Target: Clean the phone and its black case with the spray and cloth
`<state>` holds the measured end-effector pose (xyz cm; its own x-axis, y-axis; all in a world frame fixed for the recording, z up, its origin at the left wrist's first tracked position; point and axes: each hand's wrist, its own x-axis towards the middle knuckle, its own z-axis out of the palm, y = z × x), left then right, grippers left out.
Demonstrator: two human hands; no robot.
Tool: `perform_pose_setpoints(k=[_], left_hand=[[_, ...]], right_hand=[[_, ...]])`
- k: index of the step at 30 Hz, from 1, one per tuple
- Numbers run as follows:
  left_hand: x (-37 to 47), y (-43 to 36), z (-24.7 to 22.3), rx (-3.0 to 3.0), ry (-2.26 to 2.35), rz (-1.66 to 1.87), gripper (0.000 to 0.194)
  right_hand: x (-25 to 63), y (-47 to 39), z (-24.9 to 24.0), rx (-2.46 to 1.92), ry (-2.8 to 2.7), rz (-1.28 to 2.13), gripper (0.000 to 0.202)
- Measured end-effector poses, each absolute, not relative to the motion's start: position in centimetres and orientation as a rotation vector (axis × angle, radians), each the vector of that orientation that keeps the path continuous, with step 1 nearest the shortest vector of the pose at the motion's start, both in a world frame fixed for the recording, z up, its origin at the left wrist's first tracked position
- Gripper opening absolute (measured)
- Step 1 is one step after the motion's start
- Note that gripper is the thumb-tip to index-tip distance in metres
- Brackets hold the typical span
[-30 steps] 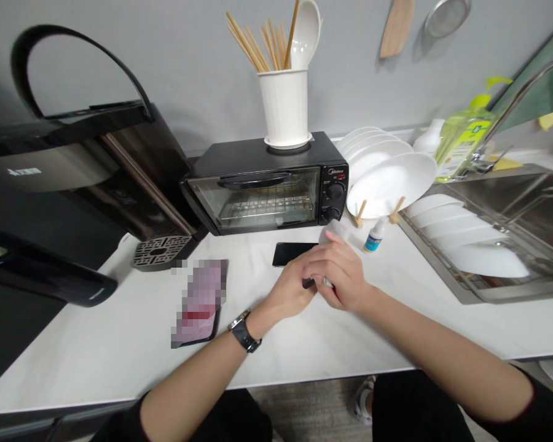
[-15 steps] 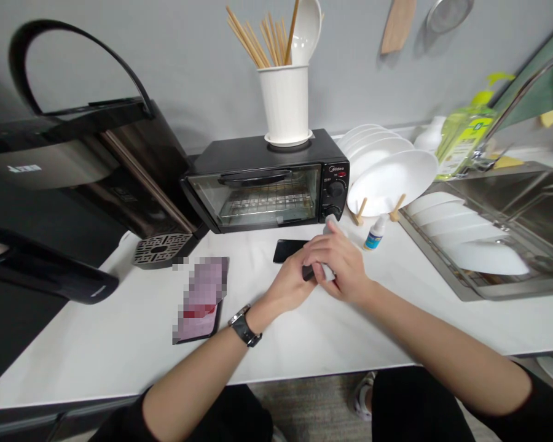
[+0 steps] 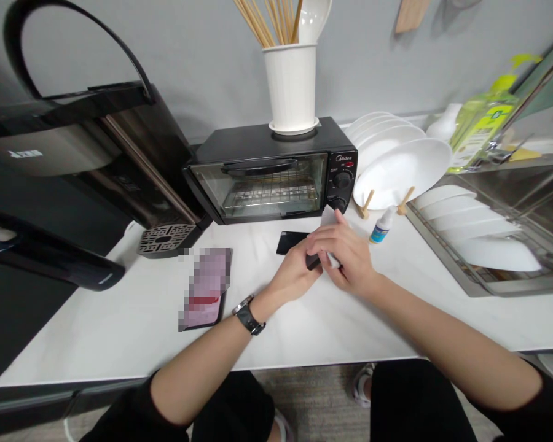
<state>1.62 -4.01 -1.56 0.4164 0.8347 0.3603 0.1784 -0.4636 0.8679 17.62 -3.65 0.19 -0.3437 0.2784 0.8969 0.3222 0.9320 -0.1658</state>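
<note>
My left hand (image 3: 295, 274), a watch (image 3: 247, 315) on its wrist, is closed around a dark object (image 3: 312, 262), mostly covered by my fingers, so its kind is hidden. Over it lies my right hand (image 3: 345, 253), fingers bent and pressing a pale grey cloth (image 3: 329, 216) against it. Just behind them a flat black rectangular thing (image 3: 289, 242) lies on the white counter (image 3: 276, 344). A small white bottle with a blue label (image 3: 381, 228) stands to the right of my right hand.
A black toaster oven (image 3: 276, 144) stands behind, carrying a white cup (image 3: 291, 83) of chopsticks. At left are a drink machine (image 3: 142, 153) and a phone (image 3: 205, 294) with a blurred screen. Plates (image 3: 405, 172) in a rack and a sink (image 3: 461, 270) are at right.
The view has shifted slightly, so objects sit a little lower or higher in it. My right hand's fingers have moved a little over the dark object, with the cloth's tip standing out more.
</note>
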Motion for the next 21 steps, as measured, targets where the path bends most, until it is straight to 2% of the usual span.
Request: perform_pose_setpoints(k=[4, 7, 8, 9, 12, 13, 16, 18, 19, 21], left_hand=[[1.5, -4.0, -1.4, 1.887, 0.839, 1.048, 0.025], [1.4, -4.0, -1.3, 1.889, 0.845, 1.005, 0.026], [1.4, -4.0, -1.3, 1.888, 0.856, 1.003, 0.026], [1.4, -3.9, -1.4, 1.885, 0.863, 1.013, 0.027], [1.4, -3.9, -1.7, 1.895, 0.854, 1.08, 0.031], [1.5, -3.9, -1.8, 1.908, 0.851, 1.096, 0.029], [1.5, -3.9, -1.9, 1.953, 0.861, 1.078, 0.015], [1.4, -3.9, -1.9, 1.948, 0.868, 1.043, 0.009], [1.4, -3.9, -1.9, 1.935, 0.862, 1.029, 0.01], [1.3, -3.8, -1.9, 1.898, 0.849, 1.018, 0.019]], right_hand=[[17.7, -3.1, 0.0, -0.525, -1.927, 0.034, 0.027], [17.9, -2.3, -0.1, -0.636, -1.849, 0.205, 0.05], [17.9, -2.2, -0.1, -0.637, -1.839, 0.239, 0.051], [17.9, -2.2, -0.1, -0.619, -1.848, 0.248, 0.047], [17.7, -2.8, 0.0, -0.499, -1.925, 0.13, 0.017], [17.6, -3.1, 0.1, -0.457, -1.941, 0.07, 0.014], [17.5, -3.7, -0.1, -0.381, -1.948, -0.06, 0.027], [17.6, -3.5, -0.3, -0.434, -1.951, -0.044, 0.028], [17.7, -3.2, -0.4, -0.492, -1.936, -0.002, 0.029], [17.8, -2.6, -0.4, -0.605, -1.883, 0.107, 0.046]])
